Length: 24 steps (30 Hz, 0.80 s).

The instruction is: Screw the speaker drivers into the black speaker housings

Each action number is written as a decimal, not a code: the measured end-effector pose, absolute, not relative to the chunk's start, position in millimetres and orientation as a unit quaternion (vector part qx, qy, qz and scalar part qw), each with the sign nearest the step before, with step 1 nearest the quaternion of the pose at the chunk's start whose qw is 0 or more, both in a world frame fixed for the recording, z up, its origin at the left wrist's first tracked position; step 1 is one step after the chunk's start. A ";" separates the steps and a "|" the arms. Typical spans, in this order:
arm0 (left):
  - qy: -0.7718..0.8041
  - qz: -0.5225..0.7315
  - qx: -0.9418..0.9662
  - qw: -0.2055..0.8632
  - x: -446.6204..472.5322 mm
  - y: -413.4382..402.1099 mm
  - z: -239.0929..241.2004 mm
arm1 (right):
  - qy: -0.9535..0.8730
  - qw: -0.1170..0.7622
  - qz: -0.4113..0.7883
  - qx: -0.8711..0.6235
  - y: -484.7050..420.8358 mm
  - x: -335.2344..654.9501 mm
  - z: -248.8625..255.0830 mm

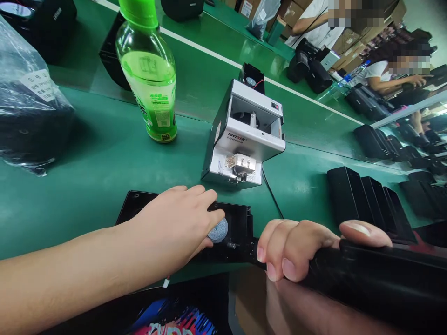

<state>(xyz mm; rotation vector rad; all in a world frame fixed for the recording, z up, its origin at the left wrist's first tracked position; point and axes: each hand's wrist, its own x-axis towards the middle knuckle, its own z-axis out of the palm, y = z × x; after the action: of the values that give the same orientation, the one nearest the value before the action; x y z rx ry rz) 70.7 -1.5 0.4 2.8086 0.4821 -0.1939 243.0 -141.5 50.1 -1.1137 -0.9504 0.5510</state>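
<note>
A black plastic speaker panel point(240, 228) lies on the green bench, with a round grey speaker magnet point(218, 231) set in it. Over the panel rests my left hand point(181, 214), fingers bent, thumb and forefinger beside the magnet; its palm side is hidden. My right hand point(296, 246) is wrapped round a long black tool that looks like an electric screwdriver point(384, 274), thumb along its top. The tool's narrow end points at the panel's right edge; whether it touches is unclear. A white wire connector point(166, 282) sticks out below my left forearm.
A silver screw-feeder machine point(244, 135) stands behind the panel, a green drink bottle point(150, 88) to its left. Far left is a plastic-wrapped black box point(31, 111). Black speaker housings point(349, 190) stand at right. Two people sit at work across the benches.
</note>
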 end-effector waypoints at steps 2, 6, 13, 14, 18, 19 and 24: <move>0.168 -0.065 0.973 0.142 70.5 -1.0 -0.5 | -0.445 0.692 0.269 -0.500 -137.7 242.8 54.2; 0.167 -0.062 0.973 0.145 68.5 -2.1 -0.8 | -0.470 0.653 0.320 -0.501 -141.4 251.6 58.9; 0.168 -0.073 0.971 0.153 69.3 -3.1 2.6 | -0.525 0.523 0.453 -0.496 -147.3 275.8 61.5; 0.168 -0.076 0.971 0.155 69.7 -2.9 3.4 | -0.510 0.547 0.434 -0.503 -144.4 274.8 61.7; 0.168 -0.080 0.969 0.163 71.0 -1.5 5.4 | -0.479 0.610 0.356 -0.522 -135.8 263.1 59.5; 0.168 -0.078 0.969 0.165 71.4 -1.1 5.3 | -0.480 0.611 0.350 -0.524 -136.4 260.7 58.5; 0.166 -0.071 0.969 0.169 72.3 0.4 2.5 | -0.481 0.610 0.332 -0.536 -154.5 261.4 54.9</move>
<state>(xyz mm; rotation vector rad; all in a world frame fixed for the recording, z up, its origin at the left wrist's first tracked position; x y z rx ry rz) 72.3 0.4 2.5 2.7547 0.4715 -0.2021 261.4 -154.5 54.9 -1.2377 -1.1097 0.7661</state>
